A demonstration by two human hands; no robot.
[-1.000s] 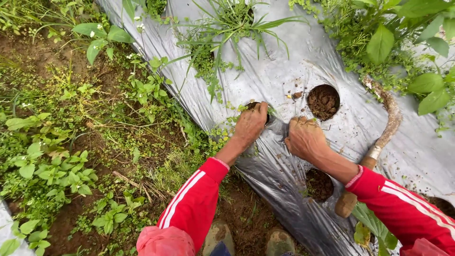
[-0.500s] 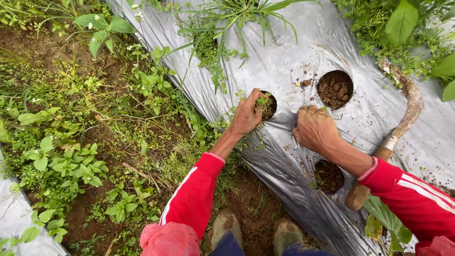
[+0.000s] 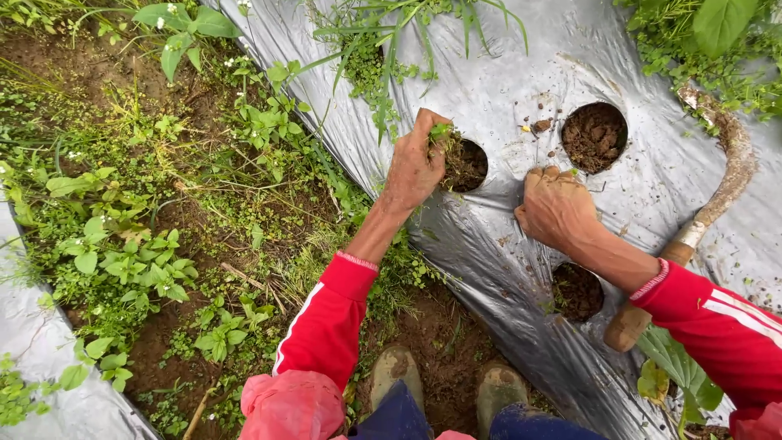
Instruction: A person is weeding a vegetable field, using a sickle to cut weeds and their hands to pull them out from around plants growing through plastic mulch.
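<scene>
The left hand (image 3: 415, 167) is closed around a small tuft of green weeds (image 3: 444, 138), held just at the near rim of a planting hole (image 3: 466, 165) cut in the silver plastic mulch sheet (image 3: 505, 81). The right hand (image 3: 555, 208) is curled into a fist, knuckles pressed on the sheet between that hole and two other soil-filled holes; whether it holds anything cannot be told. A sickle with a wooden handle (image 3: 709, 220) lies on the sheet toward its right edge. Muddy boots (image 3: 397, 371) stand in the weedy furrow by the sheet's near edge.
</scene>
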